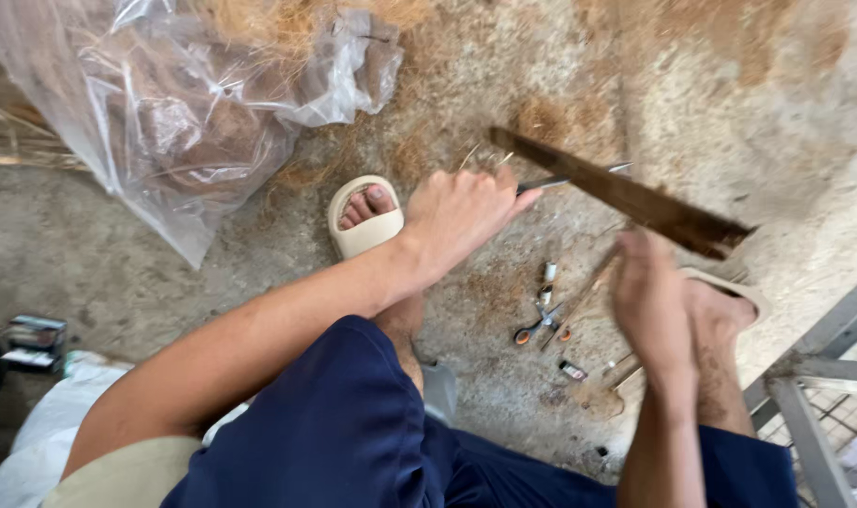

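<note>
My left hand is closed around a thin metal blade whose tip points right. The blade's tip meets a long dark brown wooden strip that slants from upper left to lower right. My right hand is blurred and sits just under the strip's lower end; whether it grips the strip I cannot tell. Both hands are above a dusty concrete floor, between my two feet in cream slide sandals.
Orange-handled scissors, small tubes and a thin stick lie on the floor between my feet. A clear plastic bag of brown fibre sits at the upper left. A grey metal frame stands at the right.
</note>
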